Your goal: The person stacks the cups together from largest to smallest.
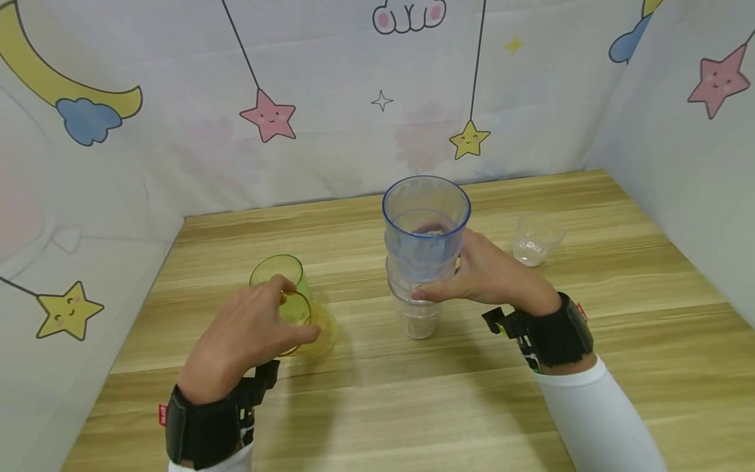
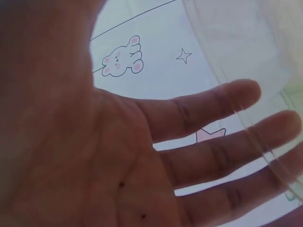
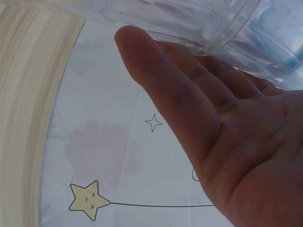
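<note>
One clear cup (image 1: 535,242) stands near the right hand (image 1: 495,272) gripping stacked cups (image 1: 421,262); left hand (image 1: 248,328) grips yellow cup (image 1: 296,311).

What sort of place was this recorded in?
Possibly a small recording booth: cartoon-printed fabric hangs behind and beside a wood-grain table, and the person wears black wrist straps.
</note>
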Demonstrator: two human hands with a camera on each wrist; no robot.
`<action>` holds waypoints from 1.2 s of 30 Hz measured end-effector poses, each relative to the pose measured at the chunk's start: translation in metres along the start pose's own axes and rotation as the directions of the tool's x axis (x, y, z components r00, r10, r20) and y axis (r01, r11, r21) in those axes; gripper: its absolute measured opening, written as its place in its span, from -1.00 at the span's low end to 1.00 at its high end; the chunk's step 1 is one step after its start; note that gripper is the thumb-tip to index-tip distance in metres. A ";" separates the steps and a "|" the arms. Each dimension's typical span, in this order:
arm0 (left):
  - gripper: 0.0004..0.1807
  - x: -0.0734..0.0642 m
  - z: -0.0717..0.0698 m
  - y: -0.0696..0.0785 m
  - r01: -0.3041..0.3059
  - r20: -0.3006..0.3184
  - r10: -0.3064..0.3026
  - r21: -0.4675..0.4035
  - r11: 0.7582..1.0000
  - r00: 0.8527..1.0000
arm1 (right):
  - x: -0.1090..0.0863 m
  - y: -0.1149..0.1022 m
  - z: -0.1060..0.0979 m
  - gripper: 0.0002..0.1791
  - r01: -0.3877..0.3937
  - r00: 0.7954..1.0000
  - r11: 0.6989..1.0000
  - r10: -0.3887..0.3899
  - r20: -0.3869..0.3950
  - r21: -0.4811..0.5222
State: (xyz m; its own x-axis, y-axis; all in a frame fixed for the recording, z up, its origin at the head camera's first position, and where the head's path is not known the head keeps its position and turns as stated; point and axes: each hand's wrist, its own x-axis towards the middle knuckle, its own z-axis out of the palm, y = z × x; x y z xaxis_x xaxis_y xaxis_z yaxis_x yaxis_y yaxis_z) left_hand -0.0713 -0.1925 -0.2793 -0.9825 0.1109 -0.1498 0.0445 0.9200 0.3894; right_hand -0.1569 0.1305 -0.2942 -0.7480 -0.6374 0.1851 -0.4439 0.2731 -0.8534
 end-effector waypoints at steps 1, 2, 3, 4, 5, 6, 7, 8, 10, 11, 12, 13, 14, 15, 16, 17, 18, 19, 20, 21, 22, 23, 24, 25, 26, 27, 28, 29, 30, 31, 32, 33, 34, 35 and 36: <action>-0.21 0.000 0.000 0.000 -0.006 -0.006 0.006 -0.002 1.000 1.000 | 0.000 0.000 0.000 -0.12 -0.002 1.000 1.000 0.002 0.000 0.001; -0.21 0.000 0.000 0.000 -0.012 -0.011 0.012 -0.002 1.000 1.000 | 0.000 0.000 0.000 -0.12 -0.003 1.000 1.000 0.003 -0.001 0.001; -0.21 0.001 0.000 0.001 -0.020 -0.015 0.020 -0.004 1.000 1.000 | 0.000 -0.001 0.000 -0.12 -0.005 1.000 1.000 0.005 -0.001 0.003; -0.20 0.001 0.000 0.001 -0.026 -0.018 0.026 -0.005 1.000 0.999 | 0.000 -0.001 0.000 -0.11 -0.005 1.000 1.000 0.005 0.000 0.005; -0.19 0.001 0.000 0.001 -0.034 -0.020 0.034 -0.006 0.999 0.999 | 0.000 -0.001 0.001 -0.11 -0.005 1.000 1.000 0.005 0.000 0.008; -0.19 0.002 0.000 0.001 -0.041 -0.023 0.040 -0.008 0.999 0.999 | 0.000 -0.001 0.001 -0.11 -0.006 1.000 1.000 0.006 0.000 0.009; -0.19 0.002 0.000 0.002 -0.045 -0.024 0.045 -0.011 0.999 0.999 | 0.000 -0.001 0.001 -0.12 -0.006 1.000 1.000 0.006 -0.001 0.012; -0.19 0.002 0.000 0.002 -0.050 -0.026 0.050 -0.013 0.999 0.998 | 0.000 -0.001 0.001 -0.12 -0.007 1.000 1.000 0.007 -0.001 0.014; -0.20 0.003 0.000 0.003 -0.058 -0.034 0.058 -0.017 0.998 0.998 | 0.000 -0.002 0.001 -0.12 -0.008 1.000 1.000 0.008 -0.002 0.017; -0.21 0.003 0.000 0.003 -0.063 -0.040 0.062 -0.018 0.998 0.997 | 0.000 -0.002 0.001 -0.12 -0.008 1.000 1.000 0.008 -0.002 0.019; -0.22 0.003 0.000 0.003 -0.068 -0.046 0.067 -0.020 0.997 0.997 | 0.000 -0.001 0.001 -0.12 -0.007 1.000 1.000 0.007 -0.004 0.018; -0.22 0.003 0.000 0.003 -0.073 -0.053 0.072 -0.020 0.997 0.996 | 0.000 -0.001 0.001 -0.12 -0.007 1.000 1.000 0.007 -0.004 0.018; -0.23 0.003 0.000 0.004 -0.076 -0.059 0.075 -0.022 0.997 0.995 | 0.000 -0.001 0.001 -0.12 -0.007 1.000 1.000 0.007 -0.005 0.016; -0.23 0.003 0.000 0.004 -0.077 -0.066 0.075 -0.023 0.997 0.995 | 0.000 -0.001 0.001 -0.12 -0.006 1.000 1.000 0.007 -0.005 0.015; -0.24 0.003 0.000 0.004 -0.078 -0.073 0.076 -0.021 0.997 0.994 | 0.000 -0.001 0.001 -0.13 -0.006 1.000 1.000 0.006 -0.005 0.012; -0.24 0.003 0.001 0.004 -0.078 -0.078 0.076 -0.022 0.997 0.994 | 0.000 -0.001 0.001 -0.13 -0.006 1.000 1.000 0.006 -0.005 0.010; -0.25 0.003 0.001 0.005 -0.078 -0.085 0.076 -0.023 0.997 0.993 | 0.000 -0.001 0.001 -0.13 -0.006 1.000 1.000 0.006 -0.006 0.008; -0.25 0.003 0.001 0.005 -0.080 -0.091 0.077 -0.023 0.997 0.993 | 0.000 -0.001 0.001 -0.13 -0.006 1.000 1.000 0.006 -0.006 0.007; -0.25 0.003 0.001 0.005 -0.084 -0.098 0.081 -0.023 0.996 0.992 | 0.000 -0.001 0.001 -0.13 -0.005 1.000 1.000 0.005 -0.006 0.006; -0.25 0.003 0.001 0.005 -0.087 -0.106 0.084 -0.024 0.996 0.991 | 0.000 -0.001 0.001 -0.13 -0.004 1.000 1.000 0.004 -0.006 0.004; -0.25 0.003 0.001 0.006 -0.090 -0.114 0.086 -0.025 0.996 0.990 | 0.000 -0.001 0.001 -0.13 -0.003 1.000 1.000 0.003 -0.005 0.002; -0.24 0.003 0.001 0.006 -0.092 -0.122 0.088 -0.027 0.995 0.989 | 0.000 -0.001 0.001 -0.13 -0.003 1.000 1.000 0.003 -0.005 0.002; -0.24 0.004 0.001 0.006 -0.095 -0.130 0.090 -0.030 0.995 0.987 | 0.000 -0.001 0.001 -0.13 -0.002 1.000 1.000 0.002 -0.005 0.001; -0.24 0.004 0.002 0.007 -0.099 -0.138 0.093 -0.033 0.995 0.986 | 0.000 -0.001 0.001 -0.12 -0.003 1.000 1.000 0.003 -0.004 -0.004; -0.25 0.004 0.002 0.007 -0.102 -0.145 0.096 -0.036 0.994 0.985 | 0.000 -0.001 0.001 -0.12 -0.004 1.000 1.000 0.004 -0.005 -0.009; -0.25 0.004 0.003 0.007 -0.107 -0.153 0.100 -0.040 0.993 0.983 | 0.000 -0.001 0.001 -0.12 -0.006 1.000 1.000 0.006 -0.004 -0.014; -0.26 0.004 0.003 0.007 -0.112 -0.159 0.104 -0.041 0.993 0.982 | 0.000 -0.002 0.001 -0.12 -0.007 1.000 1.000 0.007 -0.004 -0.017; -0.27 0.004 0.003 0.007 -0.121 -0.164 0.112 -0.044 0.992 0.980 | 0.000 -0.002 0.001 -0.12 -0.009 1.000 1.000 0.009 -0.004 -0.020; -0.27 0.004 0.004 0.008 -0.131 -0.168 0.122 -0.046 0.990 0.978 | 0.000 -0.002 0.001 -0.12 -0.010 1.000 1.000 0.010 -0.004 -0.024; -0.27 0.005 0.004 0.008 -0.140 -0.169 0.129 -0.049 0.989 0.977 | 0.000 -0.002 0.001 -0.12 -0.009 1.000 1.000 0.009 -0.004 -0.026; -0.27 0.005 0.004 0.008 -0.147 -0.168 0.136 -0.051 0.988 0.976 | 0.000 -0.002 0.001 -0.12 -0.007 1.000 1.000 0.007 -0.004 -0.026; -0.27 0.005 0.004 0.008 -0.152 -0.168 0.141 -0.052 0.987 0.976 | 0.000 -0.002 0.001 -0.12 -0.005 1.000 1.000 0.005 -0.004 -0.025; -0.26 0.006 0.005 0.008 -0.151 -0.164 0.140 -0.055 0.987 0.976 | 0.001 -0.001 0.001 -0.13 -0.003 1.000 1.000 0.003 -0.004 -0.023; -0.26 0.006 0.005 0.008 -0.155 -0.162 0.144 -0.056 0.986 0.976 | 0.001 -0.001 0.001 -0.13 -0.001 1.000 1.000 0.001 -0.004 -0.023; -0.25 0.006 0.005 0.008 -0.156 -0.160 0.145 -0.056 0.986 0.976 | 0.001 -0.001 0.001 -0.13 0.002 1.000 1.000 -0.002 -0.004 -0.021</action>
State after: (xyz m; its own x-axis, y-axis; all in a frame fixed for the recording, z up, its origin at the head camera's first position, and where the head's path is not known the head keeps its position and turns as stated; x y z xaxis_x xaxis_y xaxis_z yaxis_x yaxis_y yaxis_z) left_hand -0.0761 -0.1826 -0.2822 -0.9818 0.1817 0.0559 0.1869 0.8688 0.4585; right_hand -0.1564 0.1289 -0.2939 -0.7490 -0.6349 0.1894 -0.4559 0.2865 -0.8427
